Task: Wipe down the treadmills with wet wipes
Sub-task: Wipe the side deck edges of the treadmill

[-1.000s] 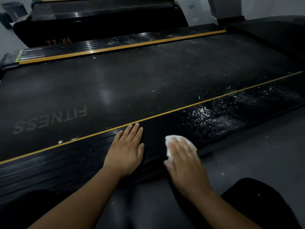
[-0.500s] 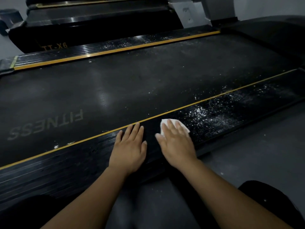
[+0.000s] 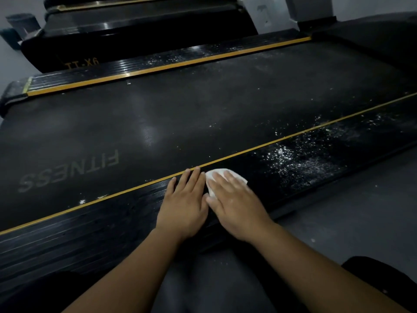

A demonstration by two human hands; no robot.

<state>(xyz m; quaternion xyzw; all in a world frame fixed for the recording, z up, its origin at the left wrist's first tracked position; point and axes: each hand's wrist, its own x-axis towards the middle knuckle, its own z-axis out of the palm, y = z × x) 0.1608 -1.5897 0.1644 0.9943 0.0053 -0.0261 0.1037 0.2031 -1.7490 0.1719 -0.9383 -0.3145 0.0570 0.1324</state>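
A black treadmill lies across the view, its belt (image 3: 180,123) printed FITNESS and edged by a thin yellow line. The near ribbed side rail (image 3: 90,222) is glossy black, with white dust speckles (image 3: 293,159) to the right. My left hand (image 3: 184,204) rests flat on this rail, fingers straight, fingertips near the yellow line. Right beside it, my right hand (image 3: 234,199) presses a white wet wipe (image 3: 217,175) flat onto the rail; most of the wipe is hidden under the fingers.
A second treadmill (image 3: 135,41) marked TT-X6 stands behind, parallel. The far side rail (image 3: 169,62) also carries white specks. Grey floor (image 3: 349,218) runs along the right. My dark-clothed knees show at the lower corners. A dark bin (image 3: 20,26) stands far left.
My right hand has slid the wipe forward and left along the rail, from the rail's near edge up beside my left hand. The left hand has stayed in place.
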